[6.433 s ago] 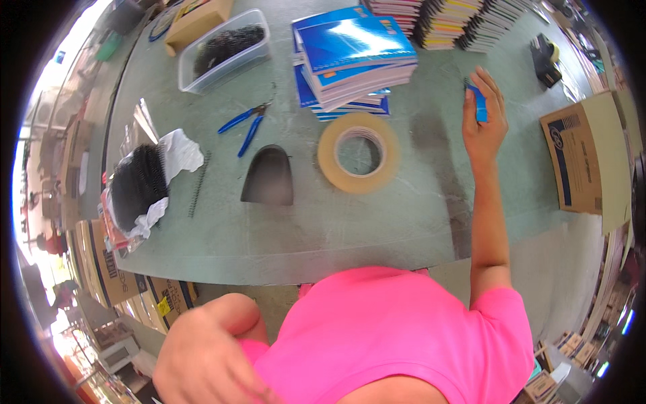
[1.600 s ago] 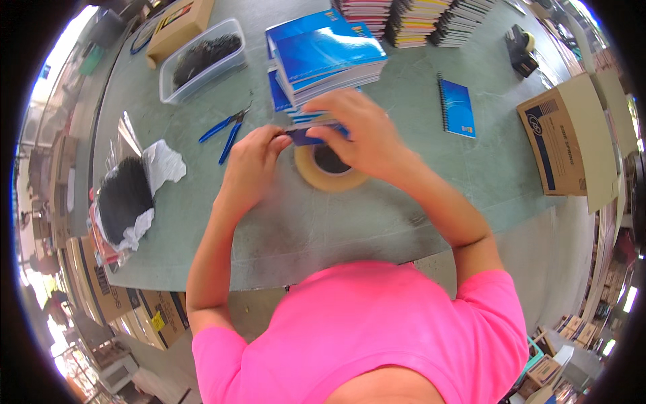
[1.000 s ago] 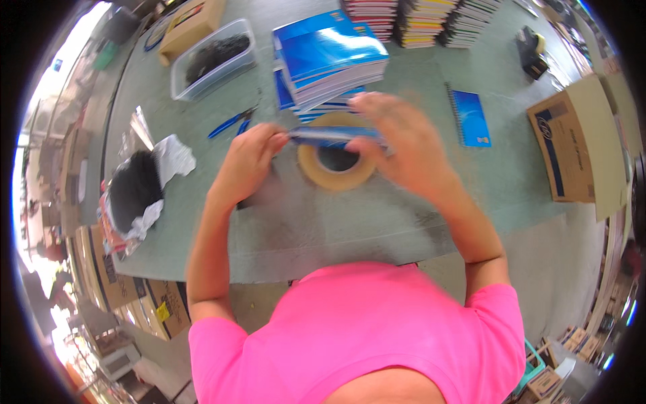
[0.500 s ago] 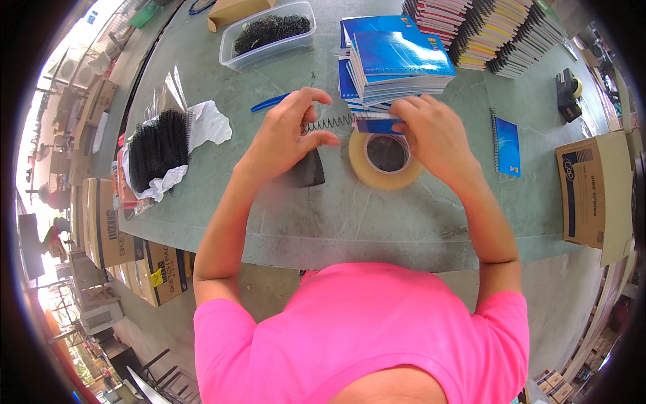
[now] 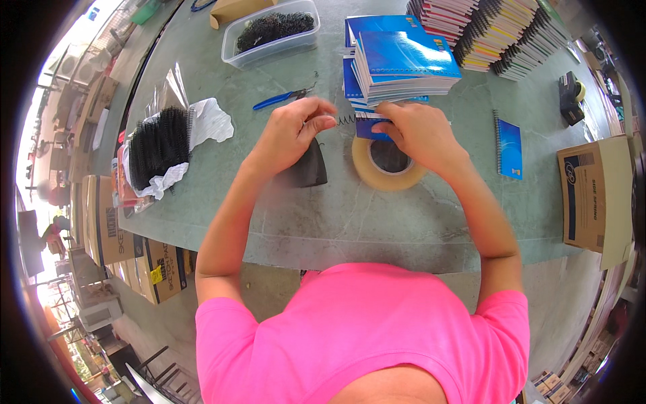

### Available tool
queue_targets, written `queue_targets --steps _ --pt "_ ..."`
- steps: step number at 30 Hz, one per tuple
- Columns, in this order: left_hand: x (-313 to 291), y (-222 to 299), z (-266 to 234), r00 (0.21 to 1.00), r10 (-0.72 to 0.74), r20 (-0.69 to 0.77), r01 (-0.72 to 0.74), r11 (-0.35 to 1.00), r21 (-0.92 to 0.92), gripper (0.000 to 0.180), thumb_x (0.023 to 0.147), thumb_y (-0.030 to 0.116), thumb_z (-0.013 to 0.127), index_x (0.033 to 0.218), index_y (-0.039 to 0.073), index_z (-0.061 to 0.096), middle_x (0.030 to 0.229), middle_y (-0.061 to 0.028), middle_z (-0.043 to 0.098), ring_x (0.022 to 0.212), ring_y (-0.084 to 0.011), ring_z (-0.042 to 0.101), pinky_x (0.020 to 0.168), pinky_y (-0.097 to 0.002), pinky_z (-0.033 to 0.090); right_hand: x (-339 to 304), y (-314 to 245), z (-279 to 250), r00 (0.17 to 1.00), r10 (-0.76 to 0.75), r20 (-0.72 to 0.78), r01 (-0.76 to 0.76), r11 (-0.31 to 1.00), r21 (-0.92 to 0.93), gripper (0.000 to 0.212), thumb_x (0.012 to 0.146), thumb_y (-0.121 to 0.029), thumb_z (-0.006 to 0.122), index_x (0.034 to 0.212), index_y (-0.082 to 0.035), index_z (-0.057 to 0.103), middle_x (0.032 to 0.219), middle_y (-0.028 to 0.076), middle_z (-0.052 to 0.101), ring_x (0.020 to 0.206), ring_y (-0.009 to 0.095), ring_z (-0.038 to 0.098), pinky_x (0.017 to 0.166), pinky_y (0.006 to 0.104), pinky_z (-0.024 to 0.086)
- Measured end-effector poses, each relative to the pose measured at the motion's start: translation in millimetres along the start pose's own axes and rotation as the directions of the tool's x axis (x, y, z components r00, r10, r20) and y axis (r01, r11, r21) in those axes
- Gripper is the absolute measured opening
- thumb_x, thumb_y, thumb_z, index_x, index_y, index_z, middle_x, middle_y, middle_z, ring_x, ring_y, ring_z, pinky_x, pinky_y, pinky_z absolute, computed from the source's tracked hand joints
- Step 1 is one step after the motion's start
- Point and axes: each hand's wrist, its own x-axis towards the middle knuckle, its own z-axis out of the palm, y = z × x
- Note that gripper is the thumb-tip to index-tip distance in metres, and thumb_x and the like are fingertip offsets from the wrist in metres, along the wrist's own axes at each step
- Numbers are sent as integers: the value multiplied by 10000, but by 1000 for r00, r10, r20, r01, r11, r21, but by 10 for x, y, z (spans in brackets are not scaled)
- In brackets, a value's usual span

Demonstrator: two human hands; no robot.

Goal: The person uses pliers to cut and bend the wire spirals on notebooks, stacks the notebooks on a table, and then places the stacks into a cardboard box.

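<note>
Between my hands a dark wire spiral [image 5: 346,120] runs along the edge of a small blue-covered notebook [image 5: 367,128]. My right hand [image 5: 418,132] grips the notebook, thumb below and fingers above, and covers much of it. At the spiral's free left end my left hand [image 5: 296,132] has thumb and fingers closed together on the wire. A roll of clear tape [image 5: 367,171] lies under the notebook and right hand. Partly hidden by my left hand is a black wedge-shaped object [image 5: 312,167]. Blue-handled pliers [image 5: 274,100] rest just beyond that hand.
Stacked blue notebooks [image 5: 404,57] stand just beyond my hands, with bound notebook piles [image 5: 481,34] behind. A clear tub of black coils [image 5: 235,57] is far left; bundled coils [image 5: 159,145] lie left. Rightward are one bound notebook [image 5: 509,149], a tape dispenser [image 5: 570,97] and a carton [image 5: 585,195].
My left hand has moved slightly right and its fingers have closed from a wide curl onto the spiral. Less wire shows between my hands, and the pliers' tips have come into view.
</note>
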Motion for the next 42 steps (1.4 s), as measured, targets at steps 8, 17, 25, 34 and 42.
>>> queue_targets --steps 8,17,25,34,42 --pt "-288 196 120 982 188 5 -168 865 472 199 759 177 701 833 40 577 867 -87 546 809 -257 540 666 -358 429 -103 20 -67 991 17 -133 -1 993 119 271 845 -312 601 966 -70 616 828 153 647 756 307 629 643 403 485" --pt "-720 1 143 919 -381 106 365 920 140 490 758 110 693 1214 75 517 1042 -160 545 1011 -311 515 890 -359 410 -381 491 70 909 416 19 -193 381 904 264 737 -79 737 979 -6 663 887 18 671 761 89 586 700 246 476" --pt "-98 493 27 915 172 -364 -64 955 291 388 778 61 642 1152 39 543 1059 -161 582 997 -303 575 871 -346 438 -323 409 115 951 299 -79 -53 410 911 233 736 -44 728 957 9 675 908 56 681 876 105 601 790 246 471" --pt "-64 716 -103 805 324 -497 -185 933 309 321 747 39 667 1059 69 599 954 -113 606 862 -245 600 740 -337 482 -352 542 127 907 420 -13 -143 337 931 221 720 -23 741 933 -11 685 880 41 667 850 76 581 752 224 478" --pt "-126 390 111 926 276 -255 -165 909 384 289 723 79 696 1004 134 648 848 -87 581 817 -261 567 706 -351 471 -348 490 351 934 355 -31 -72 272 960 365 749 -142 751 1080 -24 651 1039 68 647 917 130 591 821 261 475"
